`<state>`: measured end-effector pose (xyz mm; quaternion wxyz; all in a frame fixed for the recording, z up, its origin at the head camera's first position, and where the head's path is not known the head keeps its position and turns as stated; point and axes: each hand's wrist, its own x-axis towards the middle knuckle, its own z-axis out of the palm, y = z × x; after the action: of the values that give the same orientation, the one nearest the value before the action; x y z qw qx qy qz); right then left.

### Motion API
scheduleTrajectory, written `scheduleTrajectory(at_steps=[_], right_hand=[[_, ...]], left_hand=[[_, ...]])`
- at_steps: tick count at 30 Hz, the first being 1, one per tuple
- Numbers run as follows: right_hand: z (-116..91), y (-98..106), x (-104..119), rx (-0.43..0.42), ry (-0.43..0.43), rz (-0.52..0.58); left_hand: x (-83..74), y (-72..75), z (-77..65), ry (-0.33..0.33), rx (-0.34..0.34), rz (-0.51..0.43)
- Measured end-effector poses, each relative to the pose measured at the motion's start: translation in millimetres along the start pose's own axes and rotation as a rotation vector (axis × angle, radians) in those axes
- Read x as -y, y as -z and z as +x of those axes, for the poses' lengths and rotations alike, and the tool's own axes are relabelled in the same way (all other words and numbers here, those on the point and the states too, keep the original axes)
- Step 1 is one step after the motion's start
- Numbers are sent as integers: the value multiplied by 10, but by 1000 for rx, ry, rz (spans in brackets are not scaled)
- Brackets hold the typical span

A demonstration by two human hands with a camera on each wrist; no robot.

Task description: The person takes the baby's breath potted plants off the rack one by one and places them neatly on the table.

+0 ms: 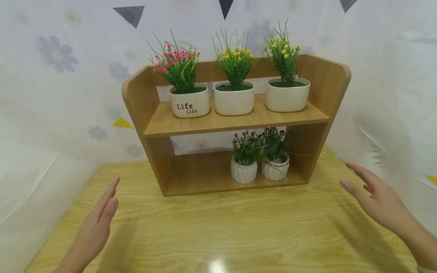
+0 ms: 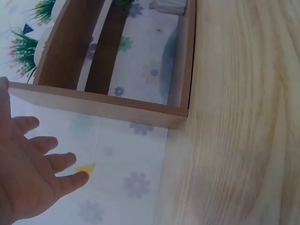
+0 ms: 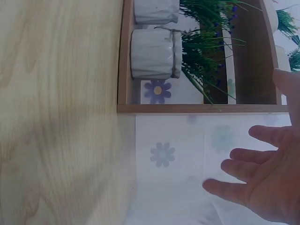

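A two-tier wooden shelf [image 1: 160, 127] stands on the table between my hands. My left hand [image 1: 92, 231] hovers off its left side, fingers extended and holding nothing. On the other side, my right hand [image 1: 382, 203] is also spread and bare, apart from the shelf. The upper board carries a white "Life" pot [image 1: 189, 106] with pink flowers, a middle white pot [image 1: 234, 102] and a right white pot [image 1: 287, 96], both with yellow flowers. Below, to the right, sit two small ribbed white pots, one plain [image 1: 244, 172] and one tied with twine [image 1: 274, 170], holding dark purple flowers.
The light wood table [image 1: 218, 227] extends in front of the shelf. Behind hangs a white flower-print cloth [image 1: 88, 87] with dark pennants [image 1: 131, 15] across its top. White sheeting [image 1: 406, 106] closes off the right side.
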<state>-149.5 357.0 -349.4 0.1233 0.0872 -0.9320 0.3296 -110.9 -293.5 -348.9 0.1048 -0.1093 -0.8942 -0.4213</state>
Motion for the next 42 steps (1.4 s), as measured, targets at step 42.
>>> scheduleTrajectory(at_steps=[42], right_hand=[[781,525,148,122,77,1362]], left_hand=[[-900,-126,879,-118,190,-986]])
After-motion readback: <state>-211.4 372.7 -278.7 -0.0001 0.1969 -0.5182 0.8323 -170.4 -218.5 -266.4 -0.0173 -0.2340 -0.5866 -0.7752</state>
